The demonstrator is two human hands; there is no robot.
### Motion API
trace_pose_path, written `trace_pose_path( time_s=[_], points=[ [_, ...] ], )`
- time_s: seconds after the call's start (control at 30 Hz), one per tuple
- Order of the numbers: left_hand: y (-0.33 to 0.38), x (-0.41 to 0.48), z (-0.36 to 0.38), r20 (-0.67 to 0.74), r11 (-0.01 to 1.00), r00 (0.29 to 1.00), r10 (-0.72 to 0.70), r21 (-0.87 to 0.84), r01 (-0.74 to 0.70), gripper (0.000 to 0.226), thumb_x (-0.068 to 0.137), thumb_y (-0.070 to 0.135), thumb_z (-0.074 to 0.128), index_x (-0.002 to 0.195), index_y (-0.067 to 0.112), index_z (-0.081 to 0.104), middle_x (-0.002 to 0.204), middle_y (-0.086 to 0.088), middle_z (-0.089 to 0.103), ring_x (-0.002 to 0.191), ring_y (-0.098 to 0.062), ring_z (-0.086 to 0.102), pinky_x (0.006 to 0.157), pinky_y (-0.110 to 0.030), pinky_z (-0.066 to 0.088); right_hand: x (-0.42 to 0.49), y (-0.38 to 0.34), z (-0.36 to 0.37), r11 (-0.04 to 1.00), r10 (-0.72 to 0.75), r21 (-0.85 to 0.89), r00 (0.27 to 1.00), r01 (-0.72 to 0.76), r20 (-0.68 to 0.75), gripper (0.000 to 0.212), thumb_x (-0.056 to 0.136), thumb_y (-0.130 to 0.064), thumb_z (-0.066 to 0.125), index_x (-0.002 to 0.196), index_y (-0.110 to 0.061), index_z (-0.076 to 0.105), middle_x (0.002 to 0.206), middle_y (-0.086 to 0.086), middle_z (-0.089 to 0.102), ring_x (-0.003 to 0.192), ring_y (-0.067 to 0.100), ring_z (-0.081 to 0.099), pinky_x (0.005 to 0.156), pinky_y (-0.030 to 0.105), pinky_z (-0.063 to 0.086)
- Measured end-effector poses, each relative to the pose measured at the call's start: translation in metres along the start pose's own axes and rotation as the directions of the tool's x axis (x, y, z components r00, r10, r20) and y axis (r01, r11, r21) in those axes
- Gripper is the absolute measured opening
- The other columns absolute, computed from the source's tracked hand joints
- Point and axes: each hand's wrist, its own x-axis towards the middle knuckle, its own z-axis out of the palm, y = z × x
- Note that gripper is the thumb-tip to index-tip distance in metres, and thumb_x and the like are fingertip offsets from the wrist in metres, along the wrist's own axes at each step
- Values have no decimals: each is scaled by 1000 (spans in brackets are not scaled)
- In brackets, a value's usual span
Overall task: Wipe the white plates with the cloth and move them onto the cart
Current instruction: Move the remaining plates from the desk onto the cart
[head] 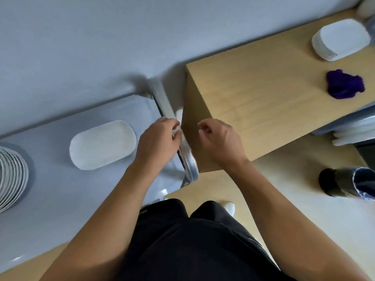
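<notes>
White oblong plate (102, 145) lies flat on the grey cart (50, 189).

Wooden table (263, 94): stack of white plates (341, 39) at its far end; purple cloth (344, 85) near the stack, apart.
Cart top (60, 199): oblong white plate (102, 145); stack of round plates (12, 177) at the left edge.

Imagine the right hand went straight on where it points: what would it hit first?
Likely the cart handle that the left hand grips, just past the table edge; depth is unclear.
</notes>
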Motion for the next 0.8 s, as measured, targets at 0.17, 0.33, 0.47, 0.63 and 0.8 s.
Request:
trace_pose_path(
  time_s=[0.17,0.33,0.47,0.63,0.8],
  points=[
    [113,-7,60,59,983,988,144,110,-150,32,97,30,55,124,16,63,121,-1,60,104,-21,61,78,-32,51,-54,110,-77,989,146,39,985,-143,-95,21,93,-22,58,111,-17,66,107,-2,67,99,21,60,74,39,53],
    [226,-10,132,151,962,960,237,102,-253,33,98,31,53,126,17,63,126,2,58,104,-20,61,78,-31,50,-96,210,-154,965,262,31,951,-260,-166,25,94,-25,57,116,-19,64,111,-2,64,106,20,56,78,38,53],
    [305,-5,170,201,942,931,305,77,-326,30,97,31,54,124,20,64,123,6,58,105,-19,60,80,-32,49,-115,270,-210,943,329,37,915,-330,-235,26,94,-23,56,118,-16,64,111,1,64,105,21,57,81,38,52],
    [359,28,193,210,936,921,328,59,-347,29,96,32,55,122,21,65,122,6,59,104,-18,61,84,-34,51,-103,319,-246,928,369,66,887,-366,-277,28,95,-25,55,121,-16,63,113,1,63,105,21,57,83,36,52],
    [381,90,212,154,956,947,282,37,-291,28,95,31,58,120,20,66,121,4,61,96,-18,63,79,-32,50,-59,355,-263,938,345,59,910,-341,-231,31,96,-27,55,124,-17,60,121,0,61,109,19,55,85,35,53]
  ],
)
